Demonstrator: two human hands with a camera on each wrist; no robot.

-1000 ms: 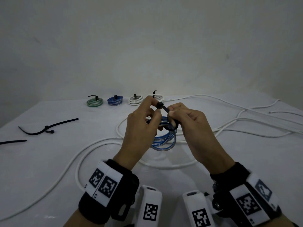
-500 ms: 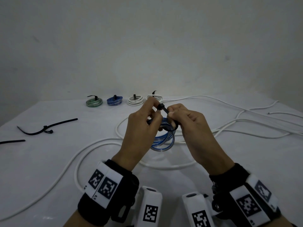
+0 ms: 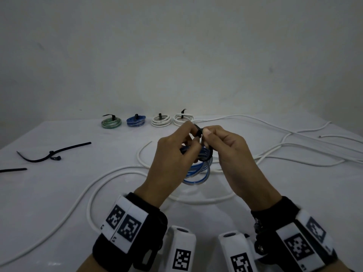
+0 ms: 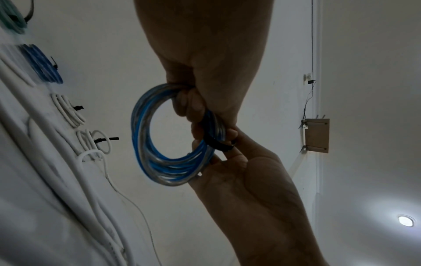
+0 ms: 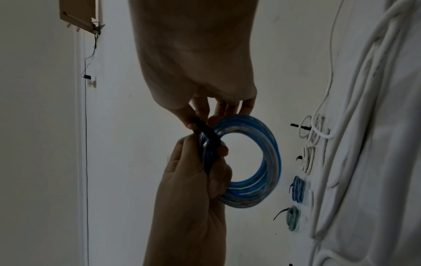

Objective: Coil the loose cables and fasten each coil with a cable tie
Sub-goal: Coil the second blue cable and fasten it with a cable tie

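A blue and clear cable coil (image 3: 197, 172) (image 4: 145, 144) (image 5: 262, 162) hangs in the air above the table, between both hands. A black cable tie (image 3: 206, 154) (image 4: 216, 144) (image 5: 207, 133) is looped round its top. My left hand (image 3: 172, 160) (image 4: 205, 90) grips the coil and pinches the tie's head (image 3: 198, 131). My right hand (image 3: 229, 154) (image 5: 200, 90) pinches the tie beside that head. Loose white cable (image 3: 275, 152) lies across the table (image 3: 59, 193).
Tied coils stand in a row at the far edge: green (image 3: 111, 122), blue (image 3: 136, 121), white (image 3: 161, 120), white (image 3: 183, 118). Loose black cable ties (image 3: 53, 154) (image 3: 13, 170) lie at the left. A white cable loop (image 3: 110, 185) lies under my hands.
Both hands shifted slightly while working the tie at the top of the coil; the coil stays in the air in the same place.
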